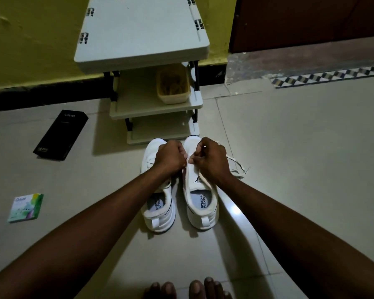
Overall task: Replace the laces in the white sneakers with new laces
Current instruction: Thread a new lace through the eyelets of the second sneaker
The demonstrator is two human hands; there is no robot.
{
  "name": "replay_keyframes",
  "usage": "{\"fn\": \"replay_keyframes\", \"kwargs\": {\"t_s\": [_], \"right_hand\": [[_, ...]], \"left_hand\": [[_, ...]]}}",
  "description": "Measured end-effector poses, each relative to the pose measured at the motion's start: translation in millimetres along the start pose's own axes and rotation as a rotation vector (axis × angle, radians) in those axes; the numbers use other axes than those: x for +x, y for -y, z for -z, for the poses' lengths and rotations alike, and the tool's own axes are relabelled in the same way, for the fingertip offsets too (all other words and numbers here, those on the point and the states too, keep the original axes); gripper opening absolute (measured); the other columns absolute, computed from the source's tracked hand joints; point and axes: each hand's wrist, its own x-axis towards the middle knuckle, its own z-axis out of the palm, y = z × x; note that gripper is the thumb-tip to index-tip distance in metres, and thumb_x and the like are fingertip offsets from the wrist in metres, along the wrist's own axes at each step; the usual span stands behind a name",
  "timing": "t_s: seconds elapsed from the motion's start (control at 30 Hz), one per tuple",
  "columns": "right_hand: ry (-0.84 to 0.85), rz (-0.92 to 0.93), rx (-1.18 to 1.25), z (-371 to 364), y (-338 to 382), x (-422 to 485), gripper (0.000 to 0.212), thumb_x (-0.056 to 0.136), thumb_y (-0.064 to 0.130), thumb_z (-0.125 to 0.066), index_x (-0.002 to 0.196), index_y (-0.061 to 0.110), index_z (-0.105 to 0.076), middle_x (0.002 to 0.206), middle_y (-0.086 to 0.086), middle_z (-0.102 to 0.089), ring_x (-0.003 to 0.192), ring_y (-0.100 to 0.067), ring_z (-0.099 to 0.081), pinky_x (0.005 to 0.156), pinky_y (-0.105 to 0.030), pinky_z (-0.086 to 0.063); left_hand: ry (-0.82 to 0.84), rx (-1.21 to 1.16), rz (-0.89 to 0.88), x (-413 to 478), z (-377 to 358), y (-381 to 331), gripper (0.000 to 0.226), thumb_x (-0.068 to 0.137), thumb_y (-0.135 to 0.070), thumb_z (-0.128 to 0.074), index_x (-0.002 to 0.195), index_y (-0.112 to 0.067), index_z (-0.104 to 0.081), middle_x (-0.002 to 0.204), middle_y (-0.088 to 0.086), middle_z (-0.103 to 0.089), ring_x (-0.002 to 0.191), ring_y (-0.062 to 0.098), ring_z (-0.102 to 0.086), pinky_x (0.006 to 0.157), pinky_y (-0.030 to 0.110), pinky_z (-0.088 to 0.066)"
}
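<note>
Text: insoles read "SPEED FLEXIBLE"; flat black carton [61, 134] reads "vivo" | Hands: L hand [170, 157] & R hand [211, 160] curled, knuckles up, both pinching white flat lace [189, 162] over tongue of R white mesh sneaker [200, 197] | Loc: pair side by side on pale tile floor [300, 147], toes twd grey plastic shelf rack [143, 35] | Around: loose white lace [239, 167] R of shoes; small green-white box [26, 207] far L; L arm covers front of L white mesh sneaker [160, 210]

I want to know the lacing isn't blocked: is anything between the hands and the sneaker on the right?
Nothing visible does. The left hand and right hand are at the right sneaker, both pinching a lace just above its tongue. The left sneaker lies beside it, under the left wrist, not between.
</note>
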Motion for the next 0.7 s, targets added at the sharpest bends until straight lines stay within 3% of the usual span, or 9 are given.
{"fn": "replay_keyframes", "kwargs": {"t_s": [0.07, 0.2, 0.3, 0.4, 0.47, 0.57, 0.7], "right_hand": [[0.000, 0.021, 0.014, 1, -2, -2, 0.032, 0.070, 0.012, -0.082, 0.077, 0.022, -0.052, 0.066, 0.006, -0.070, 0.067, -0.003, -0.069, 0.073, -0.040, -0.056], [0.003, 0.154, -0.076, 9, -9, -13, 0.026, 0.070, 0.023, -0.076, 0.083, 0.024, -0.054, 0.075, 0.011, -0.069, 0.073, -0.003, -0.066, 0.074, -0.036, -0.054], [-0.004, 0.231, -0.040, 14, -14, -20, 0.030, 0.066, 0.022, -0.080, 0.087, 0.026, -0.059, 0.086, 0.014, -0.071, 0.085, -0.002, -0.067, 0.081, -0.038, -0.055], [-0.018, 0.262, -0.022, 16, -15, -18, 0.032, 0.065, 0.020, -0.082, 0.088, 0.023, -0.060, 0.087, 0.013, -0.067, 0.085, -0.005, -0.066, 0.080, -0.039, -0.054], [-0.027, 0.275, -0.043, 14, -14, -19, 0.034, 0.064, 0.023, -0.081, 0.089, 0.023, -0.059, 0.088, 0.013, -0.064, 0.084, -0.006, -0.063, 0.079, -0.044, -0.052], [-0.044, 0.240, -0.160, 12, -16, -21, 0.042, 0.064, 0.036, -0.077, 0.098, 0.028, -0.053, 0.098, 0.016, -0.055, 0.094, -0.006, -0.052, 0.087, -0.040, -0.040], [-0.057, 0.174, -0.262, 13, -14, -24, 0.045, 0.065, 0.043, -0.072, 0.101, 0.032, -0.048, 0.103, 0.014, -0.046, 0.102, -0.005, -0.034, 0.087, -0.035, -0.022]], "left_hand": [[0.066, 0.075, -0.028, 3, 1, 1, 0.001, 0.084, -0.010, -0.065, 0.084, -0.010, -0.066, 0.085, 0.010, -0.074, 0.090, 0.030, -0.069, 0.084, 0.043, -0.058], [0.191, 0.193, -0.050, 8, 5, 0, 0.015, 0.090, -0.011, -0.062, 0.100, -0.003, -0.055, 0.116, 0.023, -0.067, 0.108, 0.038, -0.063, 0.080, 0.038, -0.048], [0.141, 0.243, -0.029, 8, 5, -4, 0.031, 0.099, -0.014, -0.053, 0.124, 0.003, -0.050, 0.131, 0.025, -0.059, 0.121, 0.040, -0.056, 0.087, 0.037, -0.044], [0.082, 0.270, -0.010, 6, 2, -7, 0.057, 0.101, -0.008, -0.048, 0.148, 0.011, -0.023, 0.142, 0.032, -0.050, 0.130, 0.043, -0.051, 0.099, 0.041, -0.043], [0.026, 0.270, -0.015, 4, 2, -6, 0.057, 0.099, -0.005, -0.048, 0.147, 0.013, -0.022, 0.138, 0.033, -0.053, 0.127, 0.044, -0.054, 0.097, 0.043, -0.044], [-0.152, 0.159, -0.003, 11, 13, -4, 0.034, 0.100, 0.000, -0.042, 0.132, 0.010, -0.037, 0.126, 0.031, -0.060, 0.114, 0.046, -0.060, 0.084, 0.043, -0.046], [-0.242, -0.256, -0.053, 19, 31, 8, 0.010, 0.105, -0.010, -0.037, 0.111, -0.003, -0.042, 0.108, 0.021, -0.065, 0.101, 0.037, -0.067, 0.080, 0.042, -0.057]]}}
